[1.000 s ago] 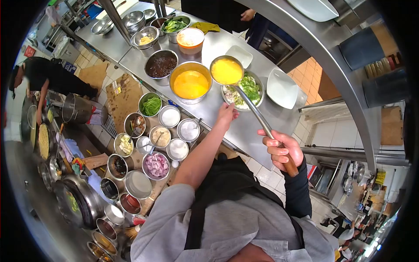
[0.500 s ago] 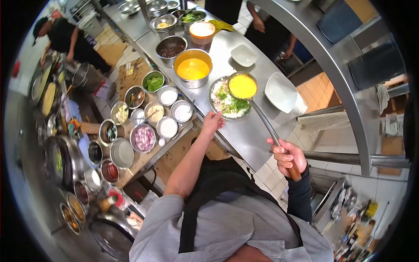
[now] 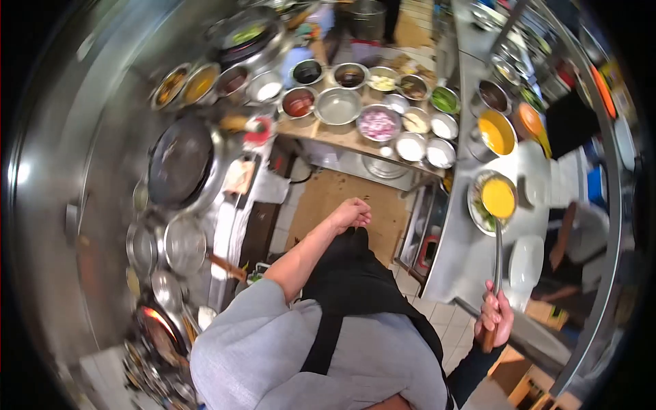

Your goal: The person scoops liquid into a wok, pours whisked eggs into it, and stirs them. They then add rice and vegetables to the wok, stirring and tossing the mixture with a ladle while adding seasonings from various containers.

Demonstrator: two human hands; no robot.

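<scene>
My right hand point(image 3: 496, 316), at the lower right, is wrapped round the wooden end of a long-handled ladle point(image 3: 498, 253). Yellow liquid point(image 3: 499, 198), like beaten egg, fills the ladle's bowl. Beneath it, partly covered, is a round plate point(image 3: 473, 212) of pale food and chopped greens on the steel counter. My left hand point(image 3: 352, 214) hangs in front of my black apron, over the floor. Its fingers are curled in, and nothing shows in them. A steel pot point(image 3: 480, 152) of yellow-orange liquid stands just beyond the plate.
Two white dishes point(image 3: 527, 262) point(image 3: 536, 183) lie right of the plate. Ahead, a shelf holds several ingredient bowls, including chopped onion point(image 3: 379, 124). At my left are a large wok point(image 3: 179, 162) and a strainer point(image 3: 185, 244). A shelf rail point(image 3: 601, 287) borders the right. Another person's arm point(image 3: 563, 236) shows beyond the counter.
My view has turned left, bringing the woks into sight and shifting the counter rightward. My left hand has come away from the plate. The filled ladle remains over the plate in my right hand.
</scene>
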